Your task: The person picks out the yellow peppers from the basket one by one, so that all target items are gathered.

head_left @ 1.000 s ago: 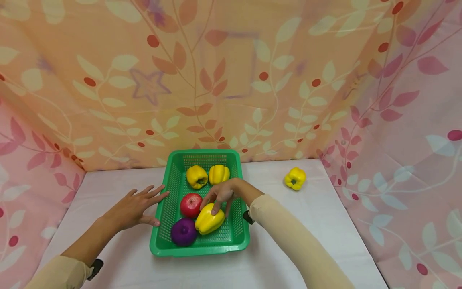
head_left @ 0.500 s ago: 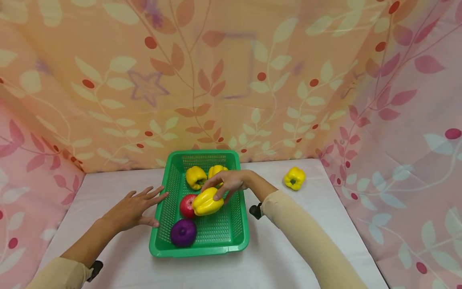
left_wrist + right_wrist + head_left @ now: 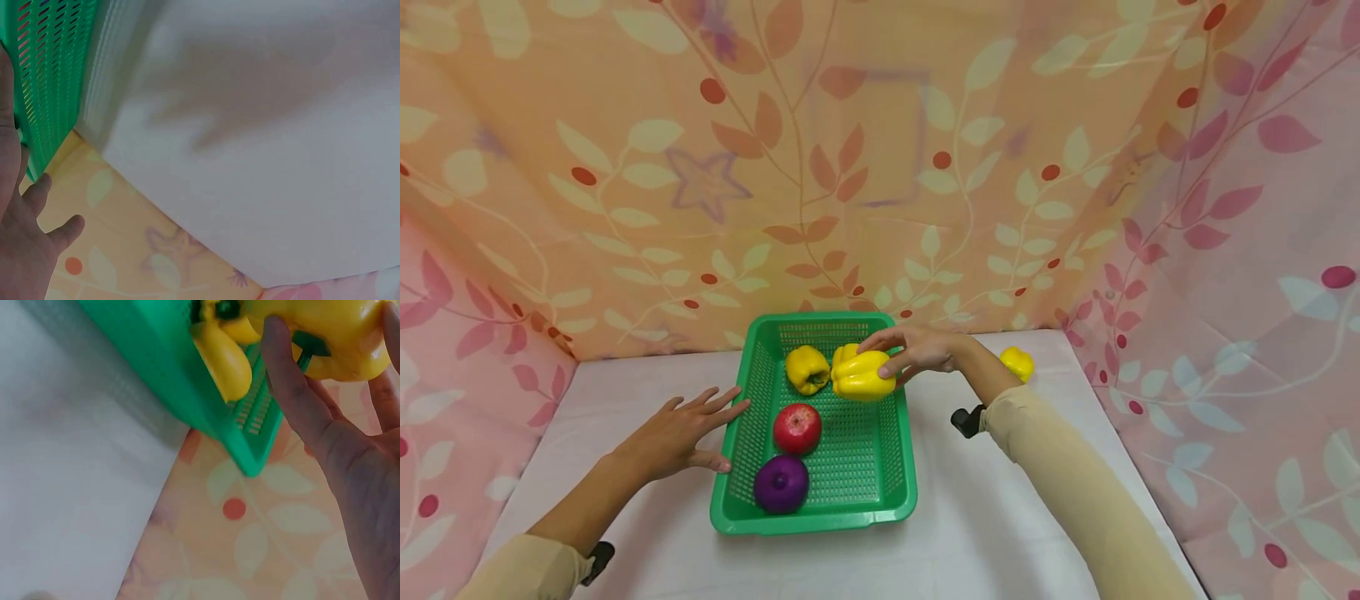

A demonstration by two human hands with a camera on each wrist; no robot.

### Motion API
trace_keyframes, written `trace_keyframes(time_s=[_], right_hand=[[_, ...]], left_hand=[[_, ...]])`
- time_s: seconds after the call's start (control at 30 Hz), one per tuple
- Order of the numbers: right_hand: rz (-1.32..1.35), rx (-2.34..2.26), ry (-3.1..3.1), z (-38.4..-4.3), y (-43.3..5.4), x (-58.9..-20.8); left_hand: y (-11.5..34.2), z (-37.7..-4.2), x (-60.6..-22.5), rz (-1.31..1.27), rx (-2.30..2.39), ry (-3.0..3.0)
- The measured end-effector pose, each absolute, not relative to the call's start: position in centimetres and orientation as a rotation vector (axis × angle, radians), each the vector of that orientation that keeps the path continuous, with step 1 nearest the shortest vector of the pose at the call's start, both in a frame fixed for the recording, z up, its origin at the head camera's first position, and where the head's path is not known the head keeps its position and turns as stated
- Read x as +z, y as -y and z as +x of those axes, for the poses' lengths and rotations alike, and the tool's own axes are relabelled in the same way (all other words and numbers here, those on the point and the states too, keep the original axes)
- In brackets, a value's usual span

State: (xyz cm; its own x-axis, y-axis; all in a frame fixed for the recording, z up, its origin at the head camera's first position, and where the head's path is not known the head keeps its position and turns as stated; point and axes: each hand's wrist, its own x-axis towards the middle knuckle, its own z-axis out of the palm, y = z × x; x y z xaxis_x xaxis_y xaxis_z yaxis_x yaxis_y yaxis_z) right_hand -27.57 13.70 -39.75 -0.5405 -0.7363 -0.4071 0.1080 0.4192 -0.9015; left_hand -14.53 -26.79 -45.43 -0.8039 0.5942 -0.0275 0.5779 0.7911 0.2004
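My right hand [image 3: 921,350] grips a yellow bell pepper [image 3: 862,377] by its stem end, above the back right of the green basket [image 3: 812,523]. In the right wrist view, thumb and fingers curl round this pepper [image 3: 331,337], its green stem between them. Behind it, a second yellow pepper in the basket is mostly covered in the head view. Another yellow bell pepper [image 3: 807,370] lies at the back left inside. Nearer the front sit a red pomegranate-like fruit [image 3: 797,429] and a round purple vegetable [image 3: 781,483]. My left hand [image 3: 688,433], fingers spread, rests at the basket's left rim.
One more yellow bell pepper [image 3: 1018,363] lies on the white table [image 3: 970,517] to the right, partly hidden by the right forearm. Floral cloth [image 3: 880,167] hangs behind the table and along both sides.
My right hand has lifted the yellow bell pepper from the basket's front right, carrying it back and to the right over the basket. The left hand has stayed in place.
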Motion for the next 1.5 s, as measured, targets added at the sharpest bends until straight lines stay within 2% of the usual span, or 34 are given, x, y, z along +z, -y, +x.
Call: trace_keyframes(time_s=[0.37, 0.7, 1.1, 1.27, 1.5], right_hand=[[-0.503, -1.333, -1.962, -28.4, -20.1, -40.0], [-0.296, -1.461, -2.101, -28.3, -23.9, -41.5], [-0.093, -1.598, -2.206, -27.9, -25.9, -44.4], [0.068, -1.678, -2.217, -27.8, -26.1, -46.1], [0.223, -1.587, -2.306, -27.2, -26.1, -48.5]], left_hand=[[26.8, -14.5, -45.4, 0.946, 0.284, -2.881], [26.7, -14.5, -45.3, 0.939, 0.285, -2.891], [26.7, -14.3, -45.3, 0.946, 0.288, -2.9], [26.7, -14.4, -45.3, 0.943, 0.285, -2.903], [26.8, -14.4, -45.4, 0.942, 0.285, -2.902]])
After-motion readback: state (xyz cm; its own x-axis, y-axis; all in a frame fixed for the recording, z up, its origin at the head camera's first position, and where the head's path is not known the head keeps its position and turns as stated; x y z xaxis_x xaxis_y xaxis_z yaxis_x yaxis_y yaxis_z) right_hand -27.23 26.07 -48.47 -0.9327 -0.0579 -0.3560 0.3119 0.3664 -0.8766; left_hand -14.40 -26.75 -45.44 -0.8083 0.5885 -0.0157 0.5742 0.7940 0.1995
